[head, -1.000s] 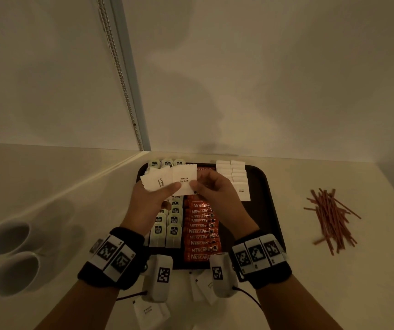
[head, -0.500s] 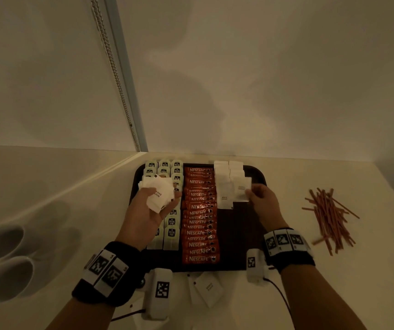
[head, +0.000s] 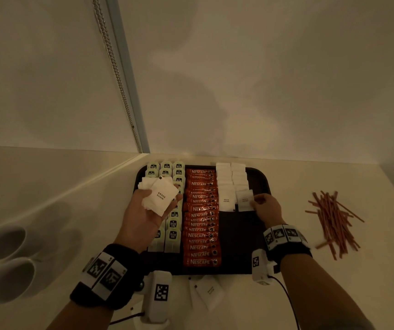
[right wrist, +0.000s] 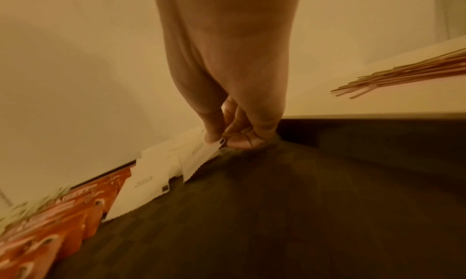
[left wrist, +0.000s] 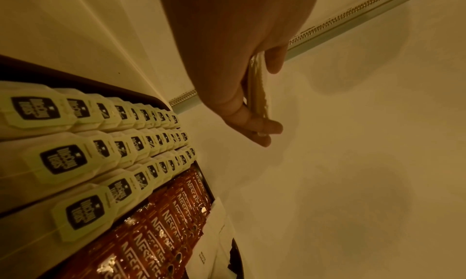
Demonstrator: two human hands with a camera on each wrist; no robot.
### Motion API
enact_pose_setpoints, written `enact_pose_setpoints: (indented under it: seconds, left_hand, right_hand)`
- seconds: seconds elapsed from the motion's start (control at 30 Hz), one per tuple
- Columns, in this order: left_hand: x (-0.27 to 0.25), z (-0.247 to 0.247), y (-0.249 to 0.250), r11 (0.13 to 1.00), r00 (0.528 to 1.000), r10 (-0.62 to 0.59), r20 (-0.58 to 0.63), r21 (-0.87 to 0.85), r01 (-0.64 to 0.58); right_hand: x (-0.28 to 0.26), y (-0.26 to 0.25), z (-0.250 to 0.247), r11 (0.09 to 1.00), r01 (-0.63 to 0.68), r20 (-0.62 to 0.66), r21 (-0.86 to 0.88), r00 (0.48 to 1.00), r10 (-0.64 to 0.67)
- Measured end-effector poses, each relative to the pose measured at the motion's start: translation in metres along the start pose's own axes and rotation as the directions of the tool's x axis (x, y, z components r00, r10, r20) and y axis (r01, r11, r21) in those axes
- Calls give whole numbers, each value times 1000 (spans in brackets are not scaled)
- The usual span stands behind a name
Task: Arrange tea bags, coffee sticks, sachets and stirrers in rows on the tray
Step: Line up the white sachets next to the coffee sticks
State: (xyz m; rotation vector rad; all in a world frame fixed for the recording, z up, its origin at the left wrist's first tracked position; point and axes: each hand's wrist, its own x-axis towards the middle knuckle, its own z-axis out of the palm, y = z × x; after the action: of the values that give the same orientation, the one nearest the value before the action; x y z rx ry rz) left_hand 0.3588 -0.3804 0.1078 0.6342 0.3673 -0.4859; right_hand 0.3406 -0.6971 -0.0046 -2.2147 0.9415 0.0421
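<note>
A dark tray (head: 260, 179) holds rows of tea bags (head: 172, 236), a column of orange coffee sticks (head: 200, 225) and two columns of white sugar sachets (head: 225, 179). My left hand (head: 148, 210) hovers over the tea bags and holds a stack of white sugar sachets (head: 161, 195), seen edge-on as the stack (left wrist: 257, 88) in the left wrist view. My right hand (head: 266, 208) pinches one sugar sachet (head: 244, 201) at the near end of the right sachet column, its edge on the tray; the same sachet (right wrist: 199, 153) shows in the right wrist view.
A pile of reddish stirrers (head: 334, 220) lies on the counter right of the tray. Two white cups (head: 8, 263) stand at the left. A few loose sachets (head: 210, 291) lie in front of the tray. A wall and a window frame close off the back.
My right hand took one sachet from the left hand's stack, carried it right and lowered it onto the end of the right sachet column. The left hand stayed over the tea bags.
</note>
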Motion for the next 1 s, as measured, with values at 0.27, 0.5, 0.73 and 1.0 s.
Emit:
enact_pose_setpoints:
  seconds: [0.27, 0.5, 0.73, 1.0]
  left_hand:
    - [-5, 11, 0, 986, 996, 86, 7, 143, -87]
    - [-2, 16, -2, 908, 981, 191, -29, 385, -166]
    - [-8, 17, -3, 842, 969, 246, 33, 488, -230]
    - [-11, 13, 1, 824, 948, 312, 57, 481, -300]
  right_hand:
    - [-5, -14, 0, 996, 31, -62, -79, 997, -36]
    - [-87, -120, -17, 807, 407, 200, 429, 828, -524]
    - [-125, -165, -18, 718, 538, 267, 442, 685, -677]
    - [-140, -147, -10, 711, 178, 377, 680, 747, -547]
